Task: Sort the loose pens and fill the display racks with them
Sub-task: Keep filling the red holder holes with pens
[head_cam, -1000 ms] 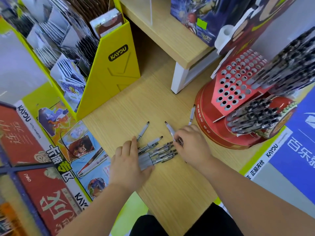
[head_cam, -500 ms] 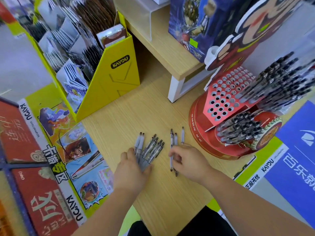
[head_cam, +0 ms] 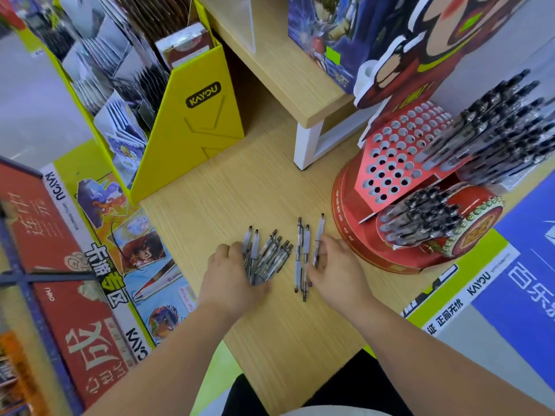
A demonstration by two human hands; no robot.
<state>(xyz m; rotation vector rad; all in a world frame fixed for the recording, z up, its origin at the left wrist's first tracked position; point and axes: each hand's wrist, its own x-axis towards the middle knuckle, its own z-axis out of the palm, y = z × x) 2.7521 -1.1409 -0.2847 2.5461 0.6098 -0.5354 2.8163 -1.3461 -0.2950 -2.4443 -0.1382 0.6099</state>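
Shop counter (head_cam: 270,340), pale wood grain, seen from above. One yellow card box (head_cam: 192,139) stands at the back left. One raised shelf (head_cam: 288,76) on a white leg sits behind centre. Printed posters (head_cam: 60,265) lie flat along the left edge.

One red display rack (head_cam: 357,235) stands at the right. Its perforated panel (head_cam: 390,157) is open-holed on the left side. Black-capped stocked pens (head_cam: 495,133) crowd the right side, with a second cluster lower down (both too dense to count).

Loose pens lie on the counter in two groups, between the hands and just left of the rack:
- fanned bundle (head_cam: 270,253), about six: two frosted, four clear, tips pointing away from the person
- row of three pens (head_cam: 306,244), roughly parallel, slightly apart from the bundle

Left hand (head_cam: 229,274): back up, forearm in from the lower left. The fingers curl over the bundle's left side and the thumb closes in at its near ends, so the bundle is gathered between them.

Right hand (head_cam: 339,268): back up, forearm in from the lower right. The fingers are bent, with tips on the rightmost pen of the three. Pinch or mere press, I cannot tell.
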